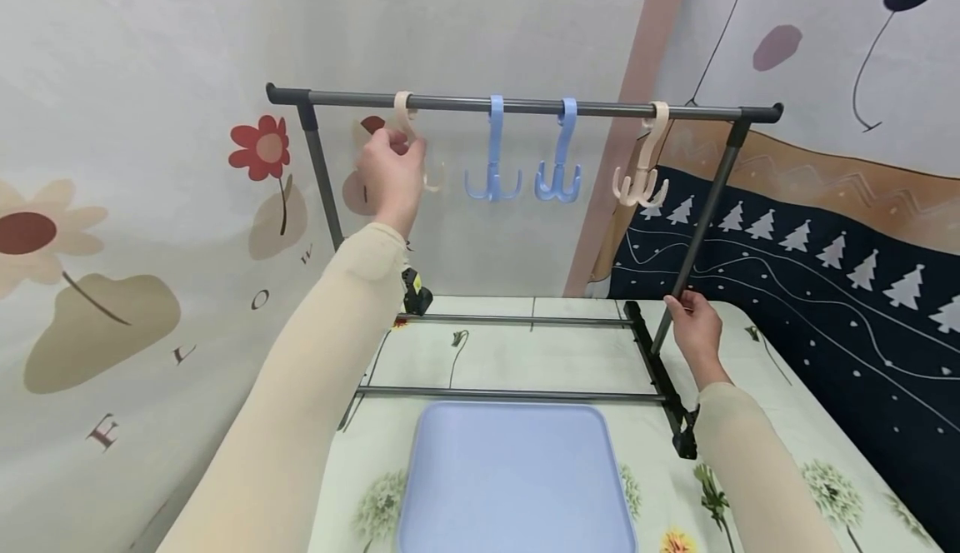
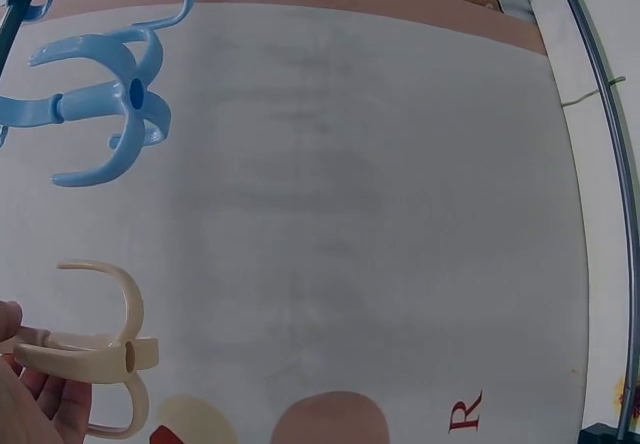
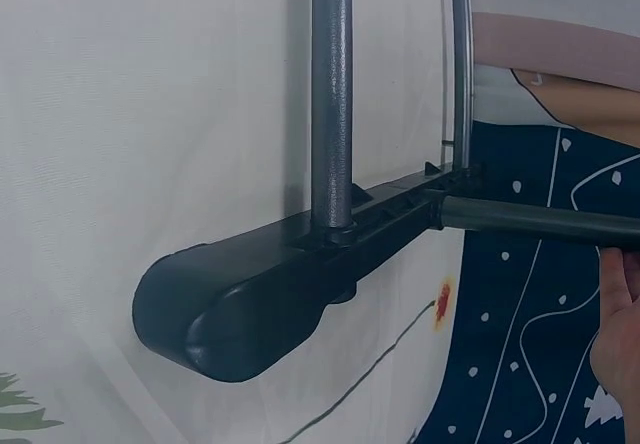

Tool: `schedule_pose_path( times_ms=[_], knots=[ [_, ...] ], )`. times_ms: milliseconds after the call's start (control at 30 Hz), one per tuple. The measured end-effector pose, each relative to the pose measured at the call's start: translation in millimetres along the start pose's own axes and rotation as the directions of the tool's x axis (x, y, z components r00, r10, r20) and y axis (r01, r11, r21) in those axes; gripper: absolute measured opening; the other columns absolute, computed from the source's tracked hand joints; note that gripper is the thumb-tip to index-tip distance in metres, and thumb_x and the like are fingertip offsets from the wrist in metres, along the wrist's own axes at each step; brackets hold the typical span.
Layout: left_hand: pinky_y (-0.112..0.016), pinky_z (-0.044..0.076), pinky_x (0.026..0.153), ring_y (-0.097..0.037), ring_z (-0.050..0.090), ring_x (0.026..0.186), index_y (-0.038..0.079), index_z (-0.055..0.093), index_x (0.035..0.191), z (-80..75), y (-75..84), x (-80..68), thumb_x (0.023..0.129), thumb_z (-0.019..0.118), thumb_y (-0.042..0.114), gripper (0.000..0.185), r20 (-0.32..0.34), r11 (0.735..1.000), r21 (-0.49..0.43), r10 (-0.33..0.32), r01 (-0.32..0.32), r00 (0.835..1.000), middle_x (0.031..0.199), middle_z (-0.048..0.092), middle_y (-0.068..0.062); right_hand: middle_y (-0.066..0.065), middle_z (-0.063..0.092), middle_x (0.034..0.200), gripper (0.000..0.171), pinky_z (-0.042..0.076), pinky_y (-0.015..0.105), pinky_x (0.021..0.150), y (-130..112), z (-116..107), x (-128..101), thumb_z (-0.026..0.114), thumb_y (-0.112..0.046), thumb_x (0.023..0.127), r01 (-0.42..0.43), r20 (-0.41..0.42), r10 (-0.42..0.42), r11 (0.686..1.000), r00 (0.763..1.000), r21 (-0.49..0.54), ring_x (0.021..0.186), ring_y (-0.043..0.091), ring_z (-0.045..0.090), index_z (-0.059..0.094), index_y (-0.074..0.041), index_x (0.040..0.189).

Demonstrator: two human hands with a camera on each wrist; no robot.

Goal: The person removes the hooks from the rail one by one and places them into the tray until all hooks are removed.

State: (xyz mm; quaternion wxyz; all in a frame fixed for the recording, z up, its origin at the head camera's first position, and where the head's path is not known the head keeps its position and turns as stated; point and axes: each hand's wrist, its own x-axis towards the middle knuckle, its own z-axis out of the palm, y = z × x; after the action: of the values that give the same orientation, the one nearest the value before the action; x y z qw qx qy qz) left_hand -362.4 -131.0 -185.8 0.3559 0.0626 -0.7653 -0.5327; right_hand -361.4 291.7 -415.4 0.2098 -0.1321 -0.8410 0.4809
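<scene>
At the left end of the dark top rod [image 1: 457, 104] hangs a beige multi-prong hook [image 1: 402, 103]. My left hand [image 1: 392, 178] pinches its shaft just below the rod. In the left wrist view, the prongs of this beige hook [image 2: 128, 356] stick out past my fingers. Two blue hooks [image 1: 494, 149] hang mid-rod, and a second beige hook [image 1: 649, 157] hangs near the right end, slightly tilted. My right hand [image 1: 697, 332] grips the lower part of the rack's right upright post [image 1: 703, 224]; the right wrist view shows only part of that hand [image 3: 618, 349].
A light blue tray [image 1: 517, 478] lies on the flower-print tablecloth in front of the rack. Two lower crossbars [image 1: 517, 394] join the rack's base, whose right foot [image 3: 240, 309] is black plastic. Printed curtains [image 1: 487, 245] stand behind and to both sides.
</scene>
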Motion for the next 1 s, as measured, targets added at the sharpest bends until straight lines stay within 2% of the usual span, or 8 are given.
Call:
schedule_pose_path(
  times_ms=[167,333,500,733,1000],
  knots=[
    [-0.031,0.051,0.083,-0.014,0.061,0.095,0.006,0.064,0.115,-2.6,3.7,0.5,0.097,0.064,0.025,0.026,-0.022,0.999,0.021,0.028,-0.027,0.999,0.110,0.067,-0.008,0.023,0.058,0.130,0.046,0.044,0.049,0.098,0,1,0,0.051,-0.033,0.104,-0.002,-0.003,0.002,1.000,1.000,0.005,0.118,0.036,0.055,0.053,0.003,0.133],
    [-0.030,0.047,0.082,-0.014,0.060,0.094,0.007,0.067,0.112,-6.4,11.2,6.0,0.096,0.065,0.026,0.025,-0.063,0.995,0.075,0.064,-0.059,0.996,0.108,0.069,-0.006,0.022,0.058,0.130,0.046,0.044,0.049,0.098,-1,1,0,0.051,-0.034,0.104,-0.008,-0.002,0.008,1.000,1.000,0.013,0.117,0.036,0.055,0.053,0.001,0.134],
    [-0.029,0.047,0.082,-0.015,0.062,0.091,0.005,0.070,0.107,-7.5,18.2,11.1,0.094,0.066,0.022,0.022,-0.097,0.993,0.089,0.086,-0.078,0.992,0.104,0.071,-0.007,0.023,0.057,0.131,0.048,0.044,0.049,0.099,-1,1,2,0.050,-0.036,0.104,-0.003,0.001,0.003,1.000,1.000,0.007,0.119,0.037,0.054,0.052,0.002,0.134],
    [-0.029,0.050,0.083,-0.013,0.063,0.093,0.006,0.071,0.110,-9.4,24.7,13.2,0.095,0.066,0.023,0.023,-0.070,0.996,0.063,0.063,-0.058,0.996,0.107,0.071,-0.007,0.023,0.057,0.132,0.049,0.044,0.049,0.100,1,0,2,0.050,-0.037,0.104,-0.008,0.006,0.008,1.000,1.000,0.002,0.120,0.037,0.054,0.052,0.002,0.134],
    [-0.025,0.048,0.081,-0.012,0.063,0.093,0.006,0.070,0.110,-15.9,24.9,14.0,0.094,0.068,0.024,0.024,-0.093,0.994,0.061,0.096,-0.090,0.991,0.107,0.071,-0.007,0.023,0.057,0.131,0.049,0.044,0.051,0.099,4,0,3,0.051,-0.038,0.104,-0.002,0.015,0.002,1.000,1.000,0.002,0.119,0.038,0.054,0.053,0.002,0.133]
  ],
)
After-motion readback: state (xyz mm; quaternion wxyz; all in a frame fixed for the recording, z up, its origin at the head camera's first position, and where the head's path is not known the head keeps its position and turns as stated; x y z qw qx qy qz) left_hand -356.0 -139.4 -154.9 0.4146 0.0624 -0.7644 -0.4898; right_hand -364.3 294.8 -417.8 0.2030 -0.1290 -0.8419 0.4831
